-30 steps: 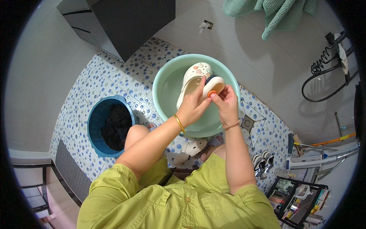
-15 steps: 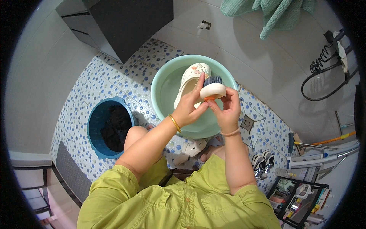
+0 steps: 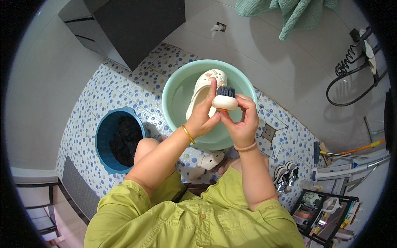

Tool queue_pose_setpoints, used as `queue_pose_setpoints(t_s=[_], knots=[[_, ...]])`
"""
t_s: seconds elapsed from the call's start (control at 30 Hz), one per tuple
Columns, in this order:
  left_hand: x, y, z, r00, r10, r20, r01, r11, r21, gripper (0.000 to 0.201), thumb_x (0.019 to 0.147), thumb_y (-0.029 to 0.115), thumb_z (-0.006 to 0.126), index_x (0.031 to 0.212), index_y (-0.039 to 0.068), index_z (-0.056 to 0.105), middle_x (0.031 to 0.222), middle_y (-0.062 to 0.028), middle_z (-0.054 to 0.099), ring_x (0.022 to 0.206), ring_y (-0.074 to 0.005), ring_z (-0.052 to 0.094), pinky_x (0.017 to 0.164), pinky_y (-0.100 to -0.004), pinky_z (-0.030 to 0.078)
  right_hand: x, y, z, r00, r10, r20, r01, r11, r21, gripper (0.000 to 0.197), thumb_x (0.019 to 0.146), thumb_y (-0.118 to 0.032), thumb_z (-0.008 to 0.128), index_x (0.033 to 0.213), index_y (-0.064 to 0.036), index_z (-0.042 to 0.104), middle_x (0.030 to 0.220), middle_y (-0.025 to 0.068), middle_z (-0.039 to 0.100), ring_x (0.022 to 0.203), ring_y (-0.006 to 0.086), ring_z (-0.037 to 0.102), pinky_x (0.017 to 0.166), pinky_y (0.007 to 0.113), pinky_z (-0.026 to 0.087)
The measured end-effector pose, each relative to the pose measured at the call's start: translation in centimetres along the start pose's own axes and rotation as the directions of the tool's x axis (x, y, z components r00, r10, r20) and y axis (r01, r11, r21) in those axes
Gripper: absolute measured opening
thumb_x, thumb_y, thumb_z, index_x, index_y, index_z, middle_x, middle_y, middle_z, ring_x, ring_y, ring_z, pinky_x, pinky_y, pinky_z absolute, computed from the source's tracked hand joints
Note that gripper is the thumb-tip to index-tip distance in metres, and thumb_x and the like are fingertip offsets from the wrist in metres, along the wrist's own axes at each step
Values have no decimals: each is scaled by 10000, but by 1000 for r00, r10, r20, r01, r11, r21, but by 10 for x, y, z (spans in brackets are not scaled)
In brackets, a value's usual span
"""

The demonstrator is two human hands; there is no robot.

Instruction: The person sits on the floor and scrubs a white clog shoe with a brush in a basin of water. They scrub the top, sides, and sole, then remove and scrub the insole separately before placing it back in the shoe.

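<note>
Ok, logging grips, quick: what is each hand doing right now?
Left hand: closed on the white clog over the basin.
Right hand: closed on the scrub brush.

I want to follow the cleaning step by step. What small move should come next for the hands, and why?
Probably bring the brush down onto the white clog: the right hand holds it bristles-up above the basin, while the left hand touches both.

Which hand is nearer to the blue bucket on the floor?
Left. The left hand is over the green basin, on the side toward the blue bucket; the right hand holds the brush farther away.
</note>
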State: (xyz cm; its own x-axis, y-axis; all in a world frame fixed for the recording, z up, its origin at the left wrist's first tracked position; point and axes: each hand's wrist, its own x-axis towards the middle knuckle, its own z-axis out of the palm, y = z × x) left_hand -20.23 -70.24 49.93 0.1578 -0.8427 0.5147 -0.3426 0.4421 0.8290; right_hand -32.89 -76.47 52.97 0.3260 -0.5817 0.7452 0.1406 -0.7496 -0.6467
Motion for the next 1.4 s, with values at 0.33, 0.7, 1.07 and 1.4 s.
queue_pose_setpoints(t_s=[0.33, 0.7, 1.07, 1.4], knots=[[0, -1, 4, 999, 26, -37, -25, 1000, 11, 596, 823, 191, 531, 1336, -5, 297, 1447, -217, 64, 1279, -276, 306, 1028, -343, 243, 3, -6, -2, 999, -48, 19, 50, 990, -134, 433, 624, -29, 747, 980, -24, 501, 952, 123, 577, 794, 217, 573, 718, 301, 479], [4, 8, 6, 951, -305, -51, 301, 951, -70, 639, 842, 77, 555, 1384, 36, 221, 948, -85, 603, 665, -89, 571, 597, -227, 475, -3, 9, 5, 1000, 0, -32, -10, 952, -307, 368, 701, 8, 679, 1051, -25, 571, 899, 90, 571, 748, 194, 579, 649, 285, 490], [-3, 1, 5, 967, -243, -71, 252, 948, 193, 638, 830, 134, 578, 1360, 2, 248, 669, -159, 580, 563, -213, 595, 559, -289, 459, 6, 10, -2, 949, 218, 229, -139, 937, -320, 108, 719, 0, 620, 779, -8, 531, 816, 113, 528, 720, 272, 536, 647, 341, 466], [3, 3, 2, 975, -189, -115, 210, 955, 209, 628, 830, 140, 579, 1352, -9, 262, 675, -153, 583, 564, -209, 597, 552, -287, 458, 6, 1, 7, 979, 196, 63, -180, 962, -204, 137, 718, 13, 637, 824, -11, 554, 850, 103, 546, 730, 239, 549, 650, 309, 474]])
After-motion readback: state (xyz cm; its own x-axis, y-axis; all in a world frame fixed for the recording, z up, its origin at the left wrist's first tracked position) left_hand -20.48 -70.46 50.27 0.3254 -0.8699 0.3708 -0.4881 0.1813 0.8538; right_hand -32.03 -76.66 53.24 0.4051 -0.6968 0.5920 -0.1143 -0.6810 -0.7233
